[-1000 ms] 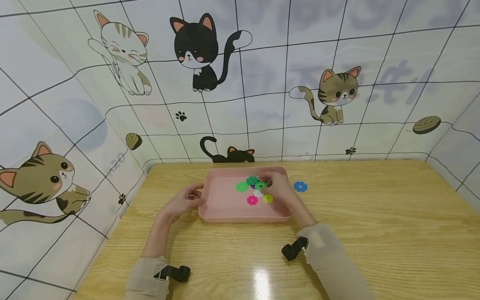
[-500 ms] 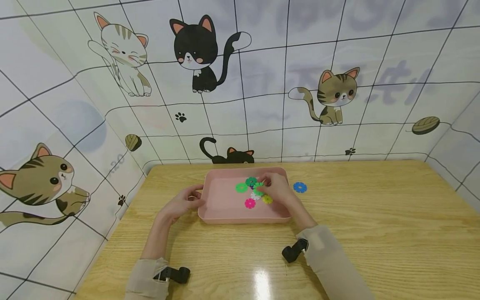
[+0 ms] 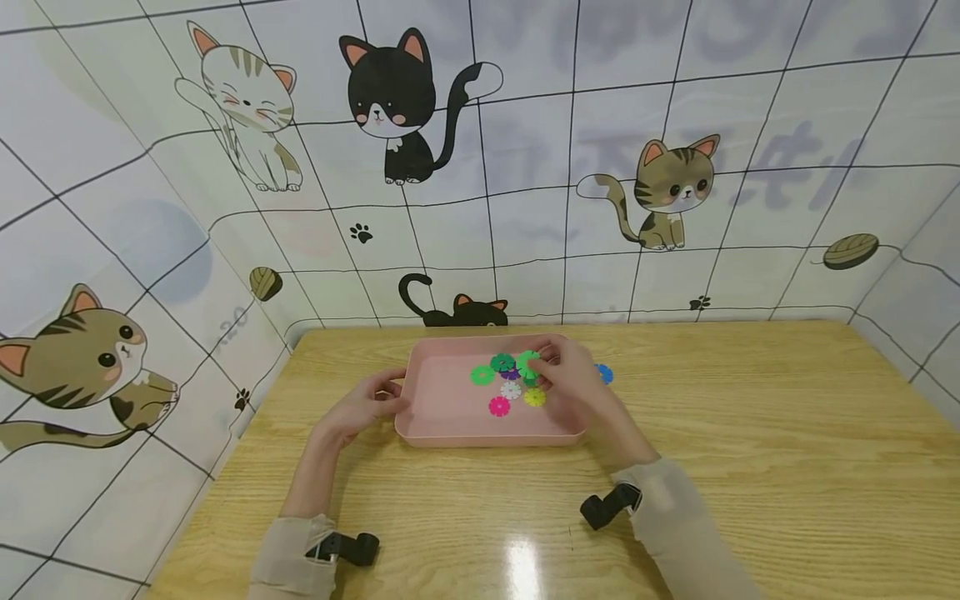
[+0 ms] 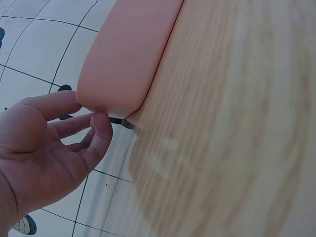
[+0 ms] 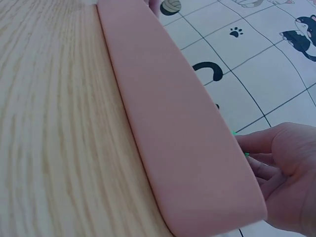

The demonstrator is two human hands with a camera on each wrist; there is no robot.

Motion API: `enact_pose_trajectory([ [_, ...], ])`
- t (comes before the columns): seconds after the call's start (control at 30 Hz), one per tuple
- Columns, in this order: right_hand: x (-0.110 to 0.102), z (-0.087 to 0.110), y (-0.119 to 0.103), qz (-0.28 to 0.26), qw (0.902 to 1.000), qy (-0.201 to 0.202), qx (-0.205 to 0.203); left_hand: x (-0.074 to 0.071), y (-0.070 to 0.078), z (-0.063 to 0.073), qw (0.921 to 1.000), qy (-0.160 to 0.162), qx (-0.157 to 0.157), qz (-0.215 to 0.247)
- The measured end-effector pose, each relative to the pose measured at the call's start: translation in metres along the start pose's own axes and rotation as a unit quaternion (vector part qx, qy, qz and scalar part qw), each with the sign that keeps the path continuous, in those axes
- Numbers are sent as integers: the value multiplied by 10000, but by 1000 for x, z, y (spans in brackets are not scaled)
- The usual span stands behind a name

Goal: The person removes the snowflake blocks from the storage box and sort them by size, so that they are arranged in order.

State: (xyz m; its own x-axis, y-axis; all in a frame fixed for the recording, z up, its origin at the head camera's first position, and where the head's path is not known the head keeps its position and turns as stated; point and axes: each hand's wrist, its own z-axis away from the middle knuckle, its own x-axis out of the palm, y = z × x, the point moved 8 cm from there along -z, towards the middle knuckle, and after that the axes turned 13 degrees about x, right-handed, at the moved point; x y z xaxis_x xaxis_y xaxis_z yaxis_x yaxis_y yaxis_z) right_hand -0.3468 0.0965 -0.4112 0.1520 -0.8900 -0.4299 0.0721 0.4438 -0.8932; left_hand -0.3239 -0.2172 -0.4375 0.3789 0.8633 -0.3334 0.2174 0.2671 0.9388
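Note:
A shallow pink tray (image 3: 442, 412) sits on the table, and my left hand (image 3: 366, 404) holds its left end with bent fingers. The left wrist view shows thumb and fingers (image 4: 101, 126) against the tray's end wall. My right hand (image 3: 576, 382) pinches a light green snowflake disc (image 3: 527, 364) over the right half of the tray. Under and around it lie a dark green disc (image 3: 502, 362), a purple disc (image 3: 510, 374), another light green disc (image 3: 482, 376), a white disc (image 3: 511, 390), a yellow disc (image 3: 535, 397) and a pink disc (image 3: 499, 407).
Just right of the tray, a blue snowflake disc (image 3: 605, 373) lies on the wooden table (image 3: 750, 433), partly covered by my right hand. Behind the table stands a wall (image 3: 525, 233) with cat drawings.
My right hand has drawn the light green disc up and to the right, uncovering the purple and white discs more. The pink disc slid slightly toward me. My left hand stays put.

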Motion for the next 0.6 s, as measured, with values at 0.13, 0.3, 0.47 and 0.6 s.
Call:
enact_pose_trajectory([
  [0.13,-14,3,2,119,9998,165,-65,0,0,-1,10000,-17,-1,-5],
  [0.3,-34,5,6,235,9987,420,-170,0,0,0,10000,1,-47,-11],
  [0.47,-52,10,11,276,9974,596,-305,1,-2,-1,10000,7,-29,-16],
  [0.6,-67,11,17,293,9966,685,-360,0,-2,-1,10000,-18,-13,-27],
])
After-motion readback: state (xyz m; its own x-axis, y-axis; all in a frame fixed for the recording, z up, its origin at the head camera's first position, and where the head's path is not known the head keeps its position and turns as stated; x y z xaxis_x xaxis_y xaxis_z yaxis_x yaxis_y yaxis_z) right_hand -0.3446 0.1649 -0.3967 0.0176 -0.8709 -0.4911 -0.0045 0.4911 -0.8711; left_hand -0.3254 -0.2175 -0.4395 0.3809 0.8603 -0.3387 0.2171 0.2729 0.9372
